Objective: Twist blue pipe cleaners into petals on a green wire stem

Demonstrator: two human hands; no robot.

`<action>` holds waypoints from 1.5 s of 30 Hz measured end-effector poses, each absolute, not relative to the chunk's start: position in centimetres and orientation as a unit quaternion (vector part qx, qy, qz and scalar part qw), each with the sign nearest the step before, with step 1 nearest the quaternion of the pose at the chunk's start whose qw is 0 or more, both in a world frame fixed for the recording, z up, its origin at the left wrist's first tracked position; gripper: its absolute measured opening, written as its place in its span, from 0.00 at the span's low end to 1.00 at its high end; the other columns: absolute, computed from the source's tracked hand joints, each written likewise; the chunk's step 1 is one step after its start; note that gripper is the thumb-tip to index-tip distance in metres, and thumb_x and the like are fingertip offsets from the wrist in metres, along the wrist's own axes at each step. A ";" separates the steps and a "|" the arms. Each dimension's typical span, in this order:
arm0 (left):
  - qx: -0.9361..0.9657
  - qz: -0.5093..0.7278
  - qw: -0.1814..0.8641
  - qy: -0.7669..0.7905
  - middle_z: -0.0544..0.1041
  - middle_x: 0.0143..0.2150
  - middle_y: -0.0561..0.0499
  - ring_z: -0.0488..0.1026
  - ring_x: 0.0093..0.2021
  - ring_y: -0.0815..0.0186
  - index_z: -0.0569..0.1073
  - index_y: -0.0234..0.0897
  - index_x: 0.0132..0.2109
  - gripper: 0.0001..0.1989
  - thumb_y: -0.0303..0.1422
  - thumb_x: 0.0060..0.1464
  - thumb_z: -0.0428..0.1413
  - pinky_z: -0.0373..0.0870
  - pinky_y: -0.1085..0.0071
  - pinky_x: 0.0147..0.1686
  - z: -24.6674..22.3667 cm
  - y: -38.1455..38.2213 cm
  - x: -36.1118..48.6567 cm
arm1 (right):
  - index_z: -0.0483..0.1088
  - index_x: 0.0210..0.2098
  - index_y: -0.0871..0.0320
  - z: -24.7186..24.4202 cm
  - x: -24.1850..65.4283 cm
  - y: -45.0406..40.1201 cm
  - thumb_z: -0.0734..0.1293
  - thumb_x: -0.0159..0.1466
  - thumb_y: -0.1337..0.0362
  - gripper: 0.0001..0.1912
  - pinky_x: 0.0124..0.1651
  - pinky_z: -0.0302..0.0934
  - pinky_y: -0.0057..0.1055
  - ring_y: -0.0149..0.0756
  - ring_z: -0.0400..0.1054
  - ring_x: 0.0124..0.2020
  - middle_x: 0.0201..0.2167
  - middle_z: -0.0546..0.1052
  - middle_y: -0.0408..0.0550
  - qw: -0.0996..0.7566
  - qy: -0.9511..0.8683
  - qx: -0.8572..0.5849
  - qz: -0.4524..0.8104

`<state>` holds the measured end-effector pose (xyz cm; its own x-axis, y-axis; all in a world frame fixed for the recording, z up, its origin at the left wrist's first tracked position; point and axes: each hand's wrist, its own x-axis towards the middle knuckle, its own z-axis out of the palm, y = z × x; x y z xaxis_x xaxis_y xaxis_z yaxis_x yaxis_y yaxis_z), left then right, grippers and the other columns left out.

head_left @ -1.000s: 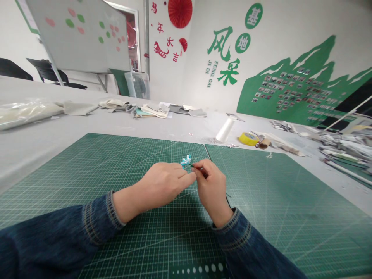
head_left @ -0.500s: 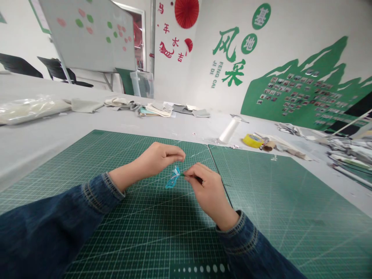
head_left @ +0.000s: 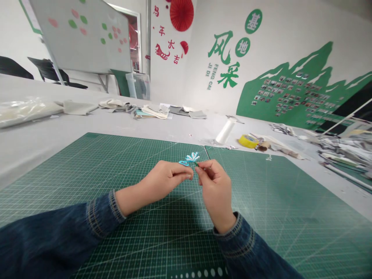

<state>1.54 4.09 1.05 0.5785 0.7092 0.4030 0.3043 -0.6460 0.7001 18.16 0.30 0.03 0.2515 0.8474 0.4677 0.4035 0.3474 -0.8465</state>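
Head view | right hand (head_left: 216,190): fingers (head_left: 205,166) clamped on the green stem of a small blue-and-white craft flower (head_left: 192,157) | left hand (head_left: 162,180): fingers together just below the flower, contact unclear | flower: held over a green cutting mat (head_left: 58,174) near its seam, raised since the previous view, from beside the hands to above them

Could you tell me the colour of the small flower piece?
The flower piece is pale blue and white, best in the head view.
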 end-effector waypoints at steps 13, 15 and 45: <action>0.902 0.294 -0.214 0.232 0.70 0.23 0.54 0.64 0.24 0.67 0.76 0.34 0.42 0.13 0.25 0.64 0.46 0.61 0.70 0.24 4.2 2.0 0.1 | 0.69 0.31 0.58 -0.1 18.0 0.0 0.59 0.68 0.72 0.11 0.38 0.60 0.33 0.35 0.66 0.33 0.30 0.72 0.46 0.461 -0.745 -0.483 -0.003; 0.897 0.295 -0.199 0.263 0.72 0.24 0.54 0.67 0.26 0.67 0.76 0.36 0.43 0.12 0.27 0.63 0.48 0.61 0.71 0.24 4.5 2.7 -0.5 | 0.70 0.32 0.58 -0.1 17.8 0.0 0.59 0.69 0.71 0.11 0.39 0.61 0.34 0.36 0.66 0.34 0.30 0.73 0.47 0.443 -0.768 -0.463 -0.002; 0.908 0.273 -0.203 0.246 0.71 0.24 0.54 0.66 0.25 0.67 0.74 0.34 0.40 0.10 0.23 0.61 0.48 0.63 0.72 0.24 2.0 2.6 0.5 | 0.68 0.28 0.56 -0.9 18.0 0.6 0.62 0.63 0.74 0.10 0.34 0.57 0.32 0.34 0.64 0.30 0.27 0.70 0.42 0.479 -0.697 -0.530 0.065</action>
<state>0.53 2.60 2.04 0.7306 0.3354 0.5948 0.5570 -0.7965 -0.2350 17.99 0.58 -0.91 0.0199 0.8010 0.5983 0.6759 0.4302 -0.5984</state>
